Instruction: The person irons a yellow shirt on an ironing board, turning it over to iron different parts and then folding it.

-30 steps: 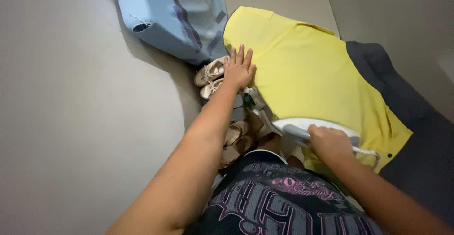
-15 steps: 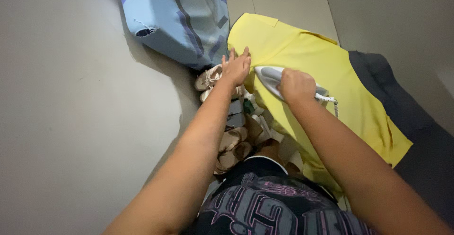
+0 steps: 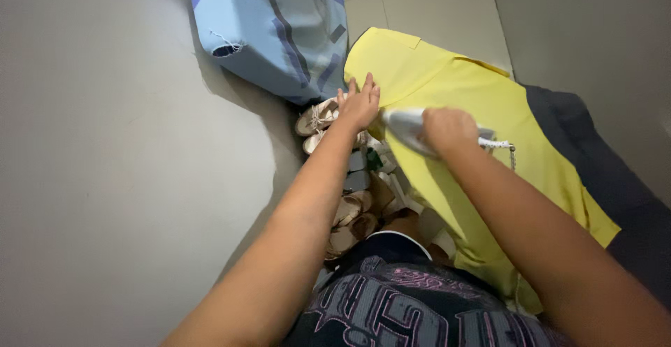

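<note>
Right now the right hand (image 3: 447, 129) is wrapped around the handle of a white iron (image 3: 405, 125), which sits on the yellow shirt (image 3: 482, 109). The left hand (image 3: 360, 104) lies open and flat, fingers spread, pressing the shirt's edge near the collar end. The shirt is spread over a dark padded board (image 3: 601, 151).

To do this well, the flat hand should pull the cloth tight and keep clear of the hot iron, which is very near it. Slow, even strokes look best.

The shirt looks soft and thin, with a few folds. The iron looks hard and smooth, with a pointed nose. A blue striped cloth bag (image 3: 279, 25) and tan shoes (image 3: 318, 120) lie on the floor.
</note>
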